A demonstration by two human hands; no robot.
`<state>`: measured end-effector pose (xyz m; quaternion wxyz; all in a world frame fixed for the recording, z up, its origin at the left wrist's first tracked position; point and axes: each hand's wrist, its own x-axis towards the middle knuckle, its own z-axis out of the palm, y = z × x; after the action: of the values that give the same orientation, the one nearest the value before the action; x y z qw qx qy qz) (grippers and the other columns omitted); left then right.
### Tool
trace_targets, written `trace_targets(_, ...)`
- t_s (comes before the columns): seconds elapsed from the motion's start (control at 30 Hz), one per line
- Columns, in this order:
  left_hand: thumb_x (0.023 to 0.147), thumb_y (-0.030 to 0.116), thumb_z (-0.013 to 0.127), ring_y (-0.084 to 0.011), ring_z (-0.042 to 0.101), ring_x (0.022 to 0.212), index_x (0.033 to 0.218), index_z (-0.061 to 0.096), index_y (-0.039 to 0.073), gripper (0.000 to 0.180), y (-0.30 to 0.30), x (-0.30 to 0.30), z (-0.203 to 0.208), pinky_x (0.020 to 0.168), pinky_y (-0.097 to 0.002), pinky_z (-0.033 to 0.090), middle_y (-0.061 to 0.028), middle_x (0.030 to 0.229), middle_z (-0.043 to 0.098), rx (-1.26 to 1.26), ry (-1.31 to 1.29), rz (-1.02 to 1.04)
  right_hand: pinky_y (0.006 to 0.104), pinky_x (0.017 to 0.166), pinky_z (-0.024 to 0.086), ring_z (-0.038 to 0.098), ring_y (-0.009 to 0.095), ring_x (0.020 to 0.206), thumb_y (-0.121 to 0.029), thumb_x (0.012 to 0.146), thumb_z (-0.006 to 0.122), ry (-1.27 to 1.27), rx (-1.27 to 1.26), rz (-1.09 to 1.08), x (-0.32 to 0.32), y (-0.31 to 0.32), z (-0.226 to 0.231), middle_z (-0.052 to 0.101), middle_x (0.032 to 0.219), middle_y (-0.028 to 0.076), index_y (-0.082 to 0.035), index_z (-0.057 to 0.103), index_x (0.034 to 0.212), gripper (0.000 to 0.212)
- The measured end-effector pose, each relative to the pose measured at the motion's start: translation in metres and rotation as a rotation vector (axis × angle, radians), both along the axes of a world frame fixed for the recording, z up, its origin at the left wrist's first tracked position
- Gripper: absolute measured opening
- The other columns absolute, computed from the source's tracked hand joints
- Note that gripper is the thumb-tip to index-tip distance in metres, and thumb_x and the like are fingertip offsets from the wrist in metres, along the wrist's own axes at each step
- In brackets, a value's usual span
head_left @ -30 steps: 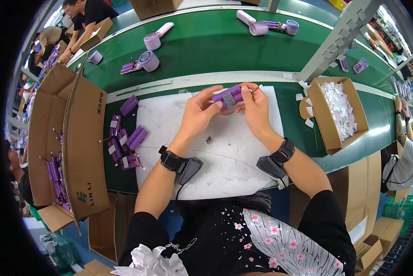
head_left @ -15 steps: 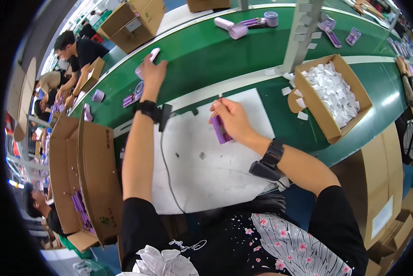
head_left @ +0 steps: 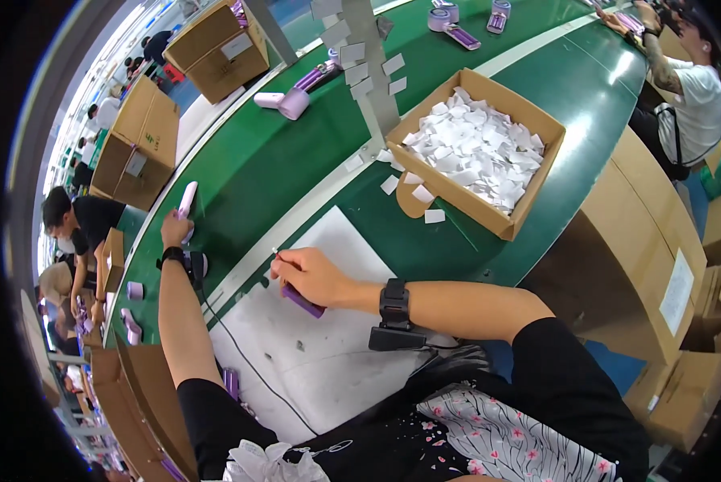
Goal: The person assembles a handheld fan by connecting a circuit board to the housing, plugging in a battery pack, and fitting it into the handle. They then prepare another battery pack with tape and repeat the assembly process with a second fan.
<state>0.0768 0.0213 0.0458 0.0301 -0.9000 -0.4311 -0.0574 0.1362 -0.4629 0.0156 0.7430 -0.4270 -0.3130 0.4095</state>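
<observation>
At the left, my left hand [head_left: 174, 229] reaches out over the green belt. Its fingers are closed around a pale lilac plastic part [head_left: 188, 199], whose long end sticks out past them. My right hand [head_left: 316, 275] hovers above the white sheet [head_left: 344, 377], closed on a dark purple handle [head_left: 303, 302] that shows below the fingers. A tiny white and red tip [head_left: 275, 251] pokes out by its thumb and forefinger; what it belongs to is hidden. Both wrists wear black straps with small black boxes, and a cable runs from the left one across the sheet.
An open carton [head_left: 529, 205] full of small white pieces stands right of the sheet. A post [head_left: 368, 72] with white tags rises beside it. Lilac parts [head_left: 294, 103] lie along the green belt [head_left: 248, 177]. Another carton [head_left: 147, 394] stands by my left arm. Other people work nearby.
My view has turned to the right, so the scene has shifted left. The left hand stays on the lilac part at the belt. My right hand still holds the purple handle, now more covered by the fingers.
</observation>
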Motion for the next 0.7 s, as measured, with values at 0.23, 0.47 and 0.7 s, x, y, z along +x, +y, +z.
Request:
trace_targets(0.23, 0.085, 0.026, 0.062, -0.0279, 0.061, 0.091, 0.126, 0.050, 0.000, 0.050, -0.125, 0.041, 0.081, 0.083, -0.0374, 0.048, -0.0124, 0.104, 0.064, 0.110, -0.682, -0.422, 0.0255, 0.059, 0.045, 0.058, 0.012, 0.062, -0.023, 0.097, 0.044, 0.053, 0.014, -0.115, 0.013, -0.002, -0.016, 0.063, 0.070, 0.009, -0.001, 0.057, 0.088, 0.027)
trace_targets(0.47, 0.088, 0.031, 0.060, -0.0107, 0.062, 0.085, 0.122, 0.056, 0.009, 0.041, -0.280, -0.027, 0.116, 0.062, -0.0270, 0.047, -0.0027, 0.100, 0.063, -1.063, -1.271, -0.229, 0.0264, 0.051, 0.043, 0.054, 0.012, 0.057, -0.029, 0.096, 0.047, 0.316, -0.050, -0.023, 0.033, -0.014, -0.023, 0.062, 0.071, 0.007, -0.003, 0.056, 0.091, 0.029)
trace_targets(0.7, 0.088, 0.040, 0.059, -0.0187, 0.065, 0.076, 0.126, 0.050, 0.003, 0.054, -0.355, -0.055, 0.058, 0.065, -0.0301, 0.056, -0.0090, 0.095, 0.063, -1.136, -0.968, -0.050, 0.0259, 0.050, 0.042, 0.053, 0.011, 0.056, -0.028, 0.093, 0.055, -0.102, -0.085, 0.267, 0.040, -0.027, -0.001, 0.061, 0.072, 0.004, -0.003, 0.056, 0.098, 0.026)
